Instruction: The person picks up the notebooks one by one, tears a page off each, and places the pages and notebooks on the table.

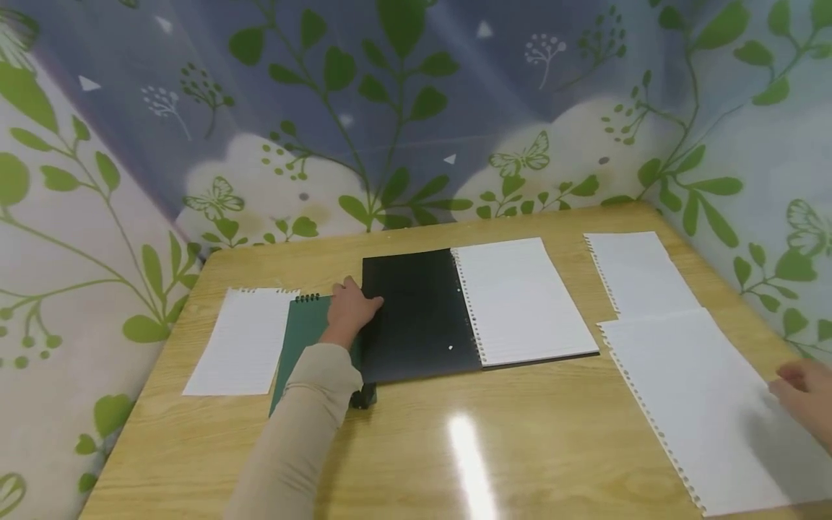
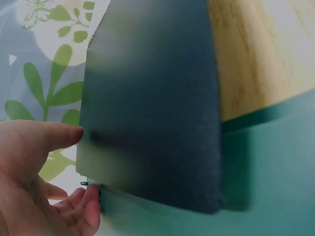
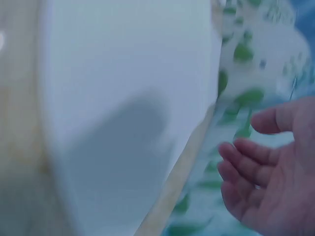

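Note:
My left hand (image 1: 351, 309) is at the free edge of the black cover (image 1: 416, 318) of an opened notebook. In the left wrist view the thumb reaches the cover's edge, while the other fingers, loosely bent, lie beyond its corner by a green spiral notebook (image 2: 275, 167). The black cover overlaps part of that green notebook. Ruled white pages (image 1: 526, 300) form the opened notebook's right side. Over a large loose sheet (image 1: 702, 404) at the right, my right hand (image 3: 275, 172) hovers with loosely curved fingers, holding nothing and casting a shadow on the paper.
A ruled torn-out sheet (image 1: 243, 347) lies left of the green notebook. Another loose sheet (image 1: 640, 271) is at the back right, meeting the large one. A small dark object (image 1: 364, 397) pokes out by the left sleeve. Patterned walls border the wooden table (image 1: 552, 440).

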`<state>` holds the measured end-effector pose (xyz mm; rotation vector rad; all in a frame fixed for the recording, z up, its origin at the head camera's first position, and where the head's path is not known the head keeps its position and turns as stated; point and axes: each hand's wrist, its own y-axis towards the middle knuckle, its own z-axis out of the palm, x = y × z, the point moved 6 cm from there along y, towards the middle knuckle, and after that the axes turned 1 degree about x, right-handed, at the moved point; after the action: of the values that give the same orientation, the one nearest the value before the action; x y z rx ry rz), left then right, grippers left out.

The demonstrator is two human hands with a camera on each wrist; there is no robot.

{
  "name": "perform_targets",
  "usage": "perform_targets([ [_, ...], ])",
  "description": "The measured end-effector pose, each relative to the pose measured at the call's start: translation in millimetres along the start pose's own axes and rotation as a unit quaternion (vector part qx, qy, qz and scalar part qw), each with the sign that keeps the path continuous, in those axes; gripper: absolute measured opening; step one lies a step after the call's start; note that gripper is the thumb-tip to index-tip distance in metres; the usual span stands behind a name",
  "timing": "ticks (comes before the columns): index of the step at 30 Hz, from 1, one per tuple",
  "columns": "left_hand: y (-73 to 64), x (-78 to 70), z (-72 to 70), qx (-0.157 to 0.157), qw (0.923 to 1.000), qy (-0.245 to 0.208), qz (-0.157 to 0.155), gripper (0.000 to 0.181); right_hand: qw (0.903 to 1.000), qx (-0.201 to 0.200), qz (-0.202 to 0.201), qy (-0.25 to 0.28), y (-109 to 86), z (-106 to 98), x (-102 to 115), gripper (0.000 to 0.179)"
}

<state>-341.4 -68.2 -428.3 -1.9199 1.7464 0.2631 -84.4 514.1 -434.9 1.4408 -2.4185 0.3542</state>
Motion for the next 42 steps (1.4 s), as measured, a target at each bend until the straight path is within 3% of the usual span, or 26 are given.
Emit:
perform_targets([
  [2, -1.1, 3.3, -0.4, 0.004, 0.9999, -0.012, -0.004, 0.077, 0.9932, 0.075, -0.085, -0.028, -1.1, 0, 45, 0.039],
  [5, -4.2, 5.7, -1.8, 0.009, 0.9996, -0.026, -0.007, 0.072, 0.9738, 0.128, -0.185, -0.034, -7.8, 5, 111, 0.034],
  [9, -9.0, 4.5, -5.5, 0.008, 0.9989, -0.046, -0.003, 0.064, 0.9559, 0.152, -0.251, -0.001, -10.8, 25, 179, 0.032],
  [13, -12.2, 1.8, -7.1, 0.0, 0.9981, -0.062, 0.003, 0.056, 0.9417, 0.184, -0.281, 0.026, -10.5, 52, 222, 0.036],
  [17, -8.8, 3.6, -3.4, 0.005, 0.9952, -0.098, 0.0, 0.056, 0.9286, 0.181, -0.323, 0.019, -10.4, 72, 243, 0.037],
  [20, -6.3, 7.9, -0.5, 0.027, 0.987, -0.158, -0.009, 0.058, 0.9229, 0.154, -0.353, -0.004, -10.8, 78, 250, 0.032],
  [24, -5.8, 10.7, -3.5, 0.059, 0.9698, -0.236, -0.015, 0.058, 0.9247, 0.14, -0.353, -0.021, -10.7, 82, 251, 0.029],
  [29, -8.3, 8.9, -14.5, 0.088, 0.952, -0.293, -0.008, 0.057, 0.9289, 0.149, -0.338, -0.022, -13.0, 84, 260, 0.032],
  [31, -9.9, 6.7, -19.0, 0.097, 0.9485, -0.301, 0.0, 0.057, 0.9287, 0.152, -0.338, -0.024, -15.9, 83, 268, 0.035],
  [36, -15.1, -5.6, -29.8, 0.109, 0.9402, -0.321, 0.028, 0.051, 0.9176, 0.136, -0.372, -0.031, -29.6, 78, 308, 0.044],
  [42, -26.8, -36.7, -39.0, 0.124, 0.9128, -0.382, 0.074, 0.041, 0.9, 0.116, -0.42, -0.025, -58.2, 73, 363, 0.069],
])
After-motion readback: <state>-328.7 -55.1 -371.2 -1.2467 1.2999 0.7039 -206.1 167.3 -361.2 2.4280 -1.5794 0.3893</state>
